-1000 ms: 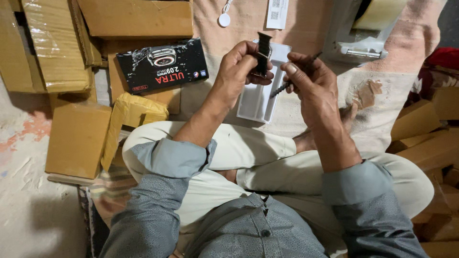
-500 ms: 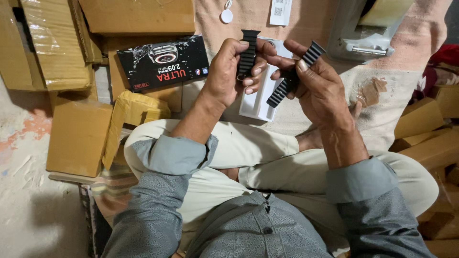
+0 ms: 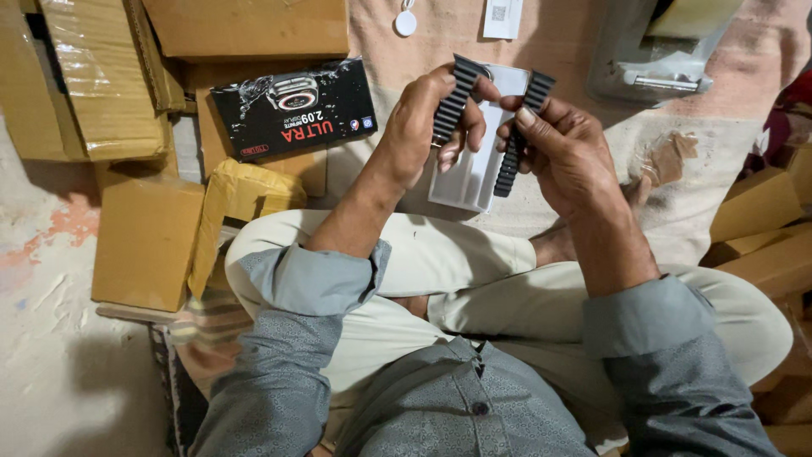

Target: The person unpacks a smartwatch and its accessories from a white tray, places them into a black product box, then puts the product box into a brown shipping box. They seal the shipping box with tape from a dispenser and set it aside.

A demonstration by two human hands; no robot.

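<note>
I sit cross-legged and hold two ribbed black strap pieces above my lap. My left hand [image 3: 423,127] grips one black strap piece [image 3: 452,95] upright, its top poking above my fingers. My right hand [image 3: 562,148] pinches the second black strap piece [image 3: 518,140], which hangs almost vertical beside the first. The two pieces are a few centimetres apart and do not touch. Under them a white plastic tray [image 3: 474,173] lies on the cloth in front of my knees.
A black product box [image 3: 292,108] with a watch picture lies to the left on brown cardboard boxes [image 3: 144,241]. A clear plastic bag [image 3: 647,55] sits at top right. A small white disc [image 3: 406,23] and a white card [image 3: 502,17] lie at the top. More cartons stand at right [image 3: 761,228].
Both hands have raised the strap pieces and turned them more upright. They now sit side by side, closer to the camera than before.
</note>
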